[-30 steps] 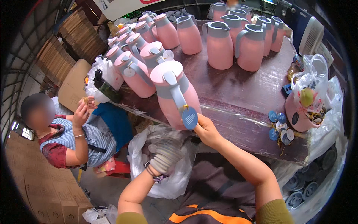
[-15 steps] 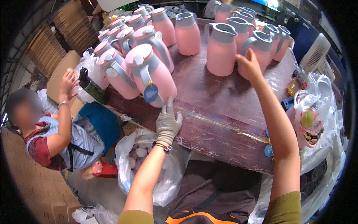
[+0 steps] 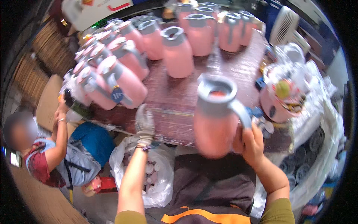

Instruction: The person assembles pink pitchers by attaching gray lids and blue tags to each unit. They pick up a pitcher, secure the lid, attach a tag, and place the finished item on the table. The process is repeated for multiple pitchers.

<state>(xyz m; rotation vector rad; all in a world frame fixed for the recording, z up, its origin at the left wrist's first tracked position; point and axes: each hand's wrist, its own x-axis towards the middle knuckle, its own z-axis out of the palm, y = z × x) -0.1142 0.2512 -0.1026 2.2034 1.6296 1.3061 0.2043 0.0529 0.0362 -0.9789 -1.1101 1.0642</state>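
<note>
My right hand (image 3: 254, 145) is closed round the grey handle of a pink vacuum jug (image 3: 214, 130), held at the table's near edge. The jug's grey rim stands open without a lid, showing a reddish inside. My left hand (image 3: 144, 121), in a pale glove, has its fingers stretched out over the table's near edge and holds nothing. Just beyond it stands a lidded pink jug (image 3: 128, 87) with a round dark blue tag (image 3: 117, 95). Another lidless pink jug (image 3: 178, 56) stands alone near the middle of the table (image 3: 164, 100).
Several lidded jugs crowd the left side; lidless ones (image 3: 200, 35) stand at the back. Below my left arm hangs a clear bag (image 3: 164, 183) of small round parts. At right are a pink bucket (image 3: 274, 108) and a bag of dark lids (image 3: 302, 173). A co-worker (image 3: 56, 149) sits at left.
My right hand has brought a lidless jug from the far right of the table to the near edge. My left hand has drawn away from the tagged jug's base. The view has shifted.
</note>
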